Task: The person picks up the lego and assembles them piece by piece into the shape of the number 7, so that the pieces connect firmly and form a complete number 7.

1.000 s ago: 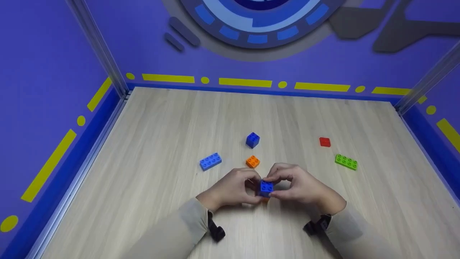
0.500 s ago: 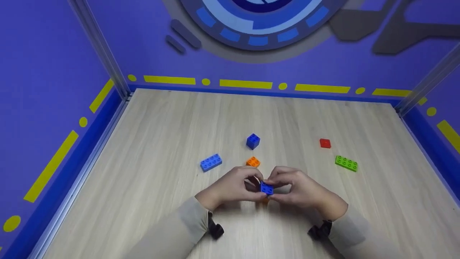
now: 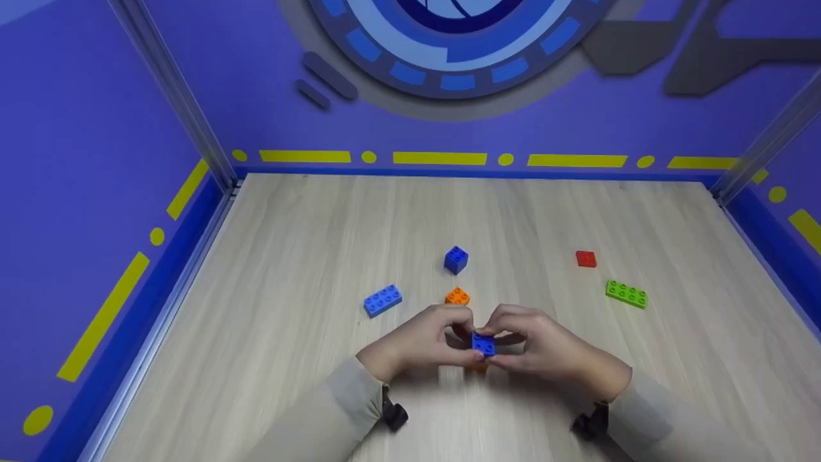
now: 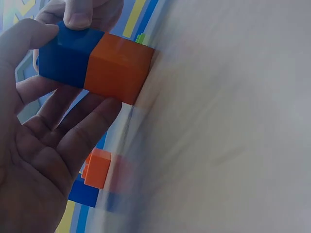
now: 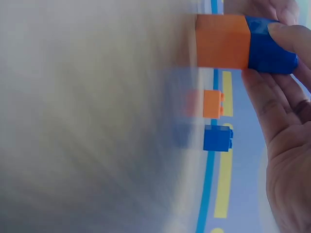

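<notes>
In the head view, a dark blue brick [image 3: 483, 344] with studs on top is pinched between my left hand [image 3: 423, 343] and my right hand [image 3: 545, 346]. Directly beneath it is an orange brick [image 3: 476, 367], mostly covered by the hands. Both wrist views show the blue brick flush against the orange brick [image 4: 121, 68], whose lower face is right at the tabletop. My left thumb lies on the blue brick in the left wrist view, fingers along the opposite side. My right thumb presses the blue brick [image 5: 272, 48] in the right wrist view.
Beyond the hands stand a second orange brick [image 3: 457, 296] and another dark blue brick [image 3: 456, 260]. A long light-blue brick [image 3: 383, 300] lies to the left. Over on the right are a red brick [image 3: 586, 258] and a long green brick [image 3: 626, 294]. Purple walls enclose the table [image 3: 308, 231].
The whole head view has shifted slightly. Both hands keep hold of the blue brick over the orange one, and less of the blue brick's front side shows now. The other bricks stay put.
</notes>
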`<state>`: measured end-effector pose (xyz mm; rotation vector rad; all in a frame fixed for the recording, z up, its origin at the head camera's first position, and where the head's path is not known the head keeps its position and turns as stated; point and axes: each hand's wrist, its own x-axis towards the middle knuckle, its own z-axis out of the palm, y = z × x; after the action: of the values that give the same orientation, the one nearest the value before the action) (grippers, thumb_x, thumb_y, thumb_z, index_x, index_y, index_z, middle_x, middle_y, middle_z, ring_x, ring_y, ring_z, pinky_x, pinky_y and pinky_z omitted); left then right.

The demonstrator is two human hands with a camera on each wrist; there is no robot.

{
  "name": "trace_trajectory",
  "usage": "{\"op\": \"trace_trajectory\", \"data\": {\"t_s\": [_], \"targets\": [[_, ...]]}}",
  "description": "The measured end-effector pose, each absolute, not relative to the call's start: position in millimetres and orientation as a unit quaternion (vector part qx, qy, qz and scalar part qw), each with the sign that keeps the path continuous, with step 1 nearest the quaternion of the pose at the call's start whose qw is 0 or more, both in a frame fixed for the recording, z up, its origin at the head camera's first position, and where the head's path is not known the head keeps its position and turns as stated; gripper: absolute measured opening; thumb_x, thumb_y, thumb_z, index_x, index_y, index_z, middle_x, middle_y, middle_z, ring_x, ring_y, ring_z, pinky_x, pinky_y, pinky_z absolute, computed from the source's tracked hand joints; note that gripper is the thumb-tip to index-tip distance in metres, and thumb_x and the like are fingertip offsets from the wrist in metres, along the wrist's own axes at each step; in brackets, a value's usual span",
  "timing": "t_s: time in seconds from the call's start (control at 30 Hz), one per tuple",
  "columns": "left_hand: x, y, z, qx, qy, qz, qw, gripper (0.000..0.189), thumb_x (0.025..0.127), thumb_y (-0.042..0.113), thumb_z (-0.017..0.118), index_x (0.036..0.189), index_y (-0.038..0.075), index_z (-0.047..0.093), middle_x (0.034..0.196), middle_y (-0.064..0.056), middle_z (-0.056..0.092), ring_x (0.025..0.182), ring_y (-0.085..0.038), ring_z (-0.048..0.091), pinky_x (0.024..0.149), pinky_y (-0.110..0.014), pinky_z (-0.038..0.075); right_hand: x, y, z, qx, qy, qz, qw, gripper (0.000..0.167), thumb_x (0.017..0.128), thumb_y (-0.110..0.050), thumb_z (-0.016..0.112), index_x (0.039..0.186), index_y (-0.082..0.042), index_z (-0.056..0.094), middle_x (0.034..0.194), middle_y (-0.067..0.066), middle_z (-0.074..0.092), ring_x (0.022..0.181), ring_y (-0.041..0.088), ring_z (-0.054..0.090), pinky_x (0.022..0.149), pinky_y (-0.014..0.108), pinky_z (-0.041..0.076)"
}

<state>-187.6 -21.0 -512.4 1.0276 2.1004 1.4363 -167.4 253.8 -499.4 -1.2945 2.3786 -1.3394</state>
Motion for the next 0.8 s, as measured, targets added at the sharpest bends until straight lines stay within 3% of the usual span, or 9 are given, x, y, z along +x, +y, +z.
{"op": "trace_trajectory", "data": {"t_s": [0.2, 0.3, 0.43, 0.6, 0.8], "targets": [[-187.8, -11.1, -514.8, 0.387, 0.755, 0.492, 0.195, 0.032, 0.101, 0.028, 0.085, 0.109, 0.004, 0.067, 0.114, -0.006, 0.078, 0.108, 0.002, 0.073, 0.101, -0.023, 0.062, -176.7, 268.9, -483.5, -0.432, 0.806, -0.391, 0.103, 0.040, 0.097, -0.018, 0.092, 0.134, -0.017, 0.079, 0.129, 0.004, 0.080, 0.122, 0.015, 0.076, 0.103, 0.039, 0.067], [-190.0, -7.1, -513.4, 0.387, 0.762, 0.482, 0.194, 0.034, 0.101, 0.030, 0.085, 0.108, 0.004, 0.065, 0.112, -0.006, 0.078, 0.107, -0.003, 0.072, 0.100, -0.023, 0.060, -189.9, 279.0, -471.0, -0.432, 0.826, -0.355, 0.078, 0.041, 0.094, -0.018, 0.094, 0.133, -0.019, 0.080, 0.132, 0.004, 0.080, 0.124, 0.019, 0.076, 0.107, 0.035, 0.065], [-192.4, -4.9, -510.3, 0.378, 0.768, 0.476, 0.204, 0.037, 0.099, 0.033, 0.086, 0.108, 0.004, 0.064, 0.108, 0.003, 0.076, 0.106, -0.007, 0.071, 0.099, -0.022, 0.057, -209.4, 287.4, -460.4, -0.360, 0.857, -0.367, 0.031, 0.040, 0.092, -0.017, 0.096, 0.129, -0.020, 0.081, 0.130, 0.006, 0.080, 0.121, 0.024, 0.078, 0.107, 0.031, 0.064], [-191.1, -9.9, -507.1, 0.357, 0.772, 0.470, 0.236, 0.033, 0.097, 0.032, 0.088, 0.107, 0.009, 0.067, 0.107, 0.015, 0.072, 0.106, -0.001, 0.071, 0.101, -0.023, 0.058, -234.7, 277.8, -464.9, -0.206, 0.877, -0.433, 0.038, 0.039, 0.096, -0.022, 0.093, 0.132, -0.016, 0.080, 0.133, 0.012, 0.078, 0.124, 0.029, 0.078, 0.111, 0.044, 0.064], [-197.3, -15.1, -498.9, 0.345, 0.780, 0.457, 0.253, 0.033, 0.096, 0.028, 0.088, 0.106, 0.007, 0.066, 0.105, 0.009, 0.072, 0.102, -0.001, 0.070, 0.096, -0.023, 0.057, -264.5, 249.0, -471.6, -0.119, 0.872, -0.472, 0.054, 0.047, 0.101, -0.022, 0.087, 0.143, -0.006, 0.072, 0.144, 0.022, 0.074, 0.133, 0.036, 0.072, 0.119, 0.056, 0.058]]}}
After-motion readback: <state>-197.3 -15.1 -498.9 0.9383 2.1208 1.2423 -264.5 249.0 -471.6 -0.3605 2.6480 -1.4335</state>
